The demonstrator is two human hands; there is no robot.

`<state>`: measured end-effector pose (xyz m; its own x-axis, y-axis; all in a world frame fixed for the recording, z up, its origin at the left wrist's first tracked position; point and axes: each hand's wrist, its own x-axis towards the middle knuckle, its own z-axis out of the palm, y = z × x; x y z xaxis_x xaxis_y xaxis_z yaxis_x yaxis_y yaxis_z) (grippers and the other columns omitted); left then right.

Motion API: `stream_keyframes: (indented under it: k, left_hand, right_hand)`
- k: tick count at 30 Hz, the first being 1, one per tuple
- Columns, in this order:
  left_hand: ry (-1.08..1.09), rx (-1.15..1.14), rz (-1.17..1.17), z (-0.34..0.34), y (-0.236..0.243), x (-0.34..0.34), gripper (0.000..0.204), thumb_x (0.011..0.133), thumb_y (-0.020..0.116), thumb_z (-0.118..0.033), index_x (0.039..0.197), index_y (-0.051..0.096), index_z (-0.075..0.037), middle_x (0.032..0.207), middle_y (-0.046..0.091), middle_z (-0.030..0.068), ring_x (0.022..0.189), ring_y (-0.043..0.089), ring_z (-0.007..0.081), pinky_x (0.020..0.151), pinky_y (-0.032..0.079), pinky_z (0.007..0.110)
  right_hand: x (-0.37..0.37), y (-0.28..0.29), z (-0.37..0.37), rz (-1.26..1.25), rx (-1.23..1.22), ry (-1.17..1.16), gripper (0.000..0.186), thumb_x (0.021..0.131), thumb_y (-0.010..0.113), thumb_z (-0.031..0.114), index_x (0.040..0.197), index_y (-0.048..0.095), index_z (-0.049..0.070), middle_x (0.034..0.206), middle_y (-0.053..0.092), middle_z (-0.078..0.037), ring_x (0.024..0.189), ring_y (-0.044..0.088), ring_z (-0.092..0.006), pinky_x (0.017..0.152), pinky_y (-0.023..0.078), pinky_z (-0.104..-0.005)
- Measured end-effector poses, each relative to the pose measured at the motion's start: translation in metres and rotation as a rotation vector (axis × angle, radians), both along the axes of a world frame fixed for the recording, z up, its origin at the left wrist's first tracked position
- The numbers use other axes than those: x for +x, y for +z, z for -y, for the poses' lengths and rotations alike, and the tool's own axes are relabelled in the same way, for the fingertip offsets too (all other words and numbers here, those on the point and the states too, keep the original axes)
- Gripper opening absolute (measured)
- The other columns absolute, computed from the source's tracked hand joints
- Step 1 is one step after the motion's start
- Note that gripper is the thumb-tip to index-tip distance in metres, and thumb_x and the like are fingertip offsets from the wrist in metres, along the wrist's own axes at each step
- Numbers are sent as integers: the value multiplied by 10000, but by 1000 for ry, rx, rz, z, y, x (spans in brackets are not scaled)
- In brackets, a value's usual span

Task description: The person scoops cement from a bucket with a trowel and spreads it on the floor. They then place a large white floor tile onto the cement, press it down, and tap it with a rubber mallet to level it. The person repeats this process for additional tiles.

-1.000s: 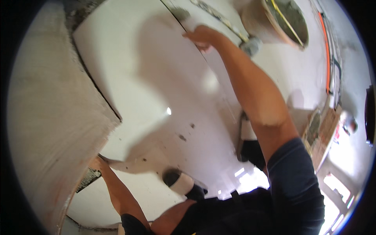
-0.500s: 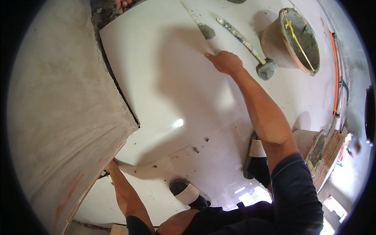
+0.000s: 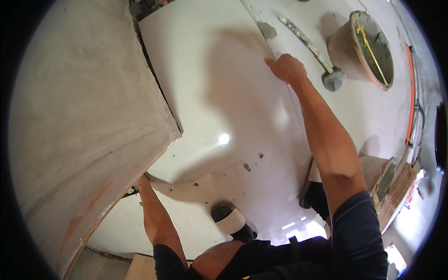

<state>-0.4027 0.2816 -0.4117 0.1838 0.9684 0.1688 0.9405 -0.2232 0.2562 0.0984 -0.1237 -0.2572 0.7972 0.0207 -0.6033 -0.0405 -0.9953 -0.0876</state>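
A large glossy white tile (image 3: pixel 186 93) lies in front of me, its left side along a dark gap beside the wall. My right hand (image 3: pixel 288 69) is at the tile's right edge, thumb stretched out to the left over its surface and the other fingers curled at the edge, partly hidden. Below the wall's corner, my left hand (image 3: pixel 143 181) reaches to the tile's near left end, its fingers hidden behind the wall edge. Right of my right hand lies a mallet (image 3: pixel 334 79) with a grey head and a cement-stained handle.
A bucket (image 3: pixel 343 51) of grey mortar with a yellow string across it stands at the right. A rough plastered wall (image 3: pixel 88 93) fills the left. An orange bar (image 3: pixel 411 98) lies far right. My sandalled feet (image 3: pixel 231 220) stand on the tiled floor, among small mortar crumbs (image 3: pixel 246 166).
The view has shifted, so the scene sits further right. Both my hands stay at the tile's edges. Another person's hand at the top has mostly left the picture.
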Motion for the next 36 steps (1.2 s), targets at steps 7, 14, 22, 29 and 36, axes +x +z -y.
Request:
stream_keyframes:
  k: [7,14,22,29,36]
  left_hand:
    - [-33,-66,320,-16,-25,-13,796,864,427,-654,979,649,102,988,654,269,871,622,421,762,459,521]
    - [-39,-32,-126,45,41,2,709,898,453,-599,942,663,78,854,668,253,796,646,417,677,521,463]
    - [-48,3,-206,100,64,-8,652,920,444,-511,914,662,104,839,665,283,757,653,450,696,523,481]
    - [72,-75,-165,96,59,1,621,968,370,-443,816,682,73,801,662,269,713,628,444,703,452,516]
    - [66,-41,-101,95,57,1,706,991,286,-469,714,682,46,782,662,260,750,624,444,735,446,513]
  right_hand:
    - [-8,37,70,394,350,40,535,857,551,540,983,698,40,847,683,-195,842,661,-346,793,506,-419]
    - [-139,-4,176,181,397,166,529,801,674,471,1165,596,95,906,663,-140,844,648,-321,773,499,-404]
    - [-173,-39,176,345,399,135,564,695,799,413,1087,571,77,870,620,-123,780,623,-282,728,504,-385]
    - [-171,-46,178,351,441,144,525,694,815,356,1062,569,75,761,553,-77,659,540,-238,636,476,-346]
    - [-175,-48,178,422,430,199,494,749,775,387,1066,569,70,751,561,-83,664,549,-247,642,476,-357]
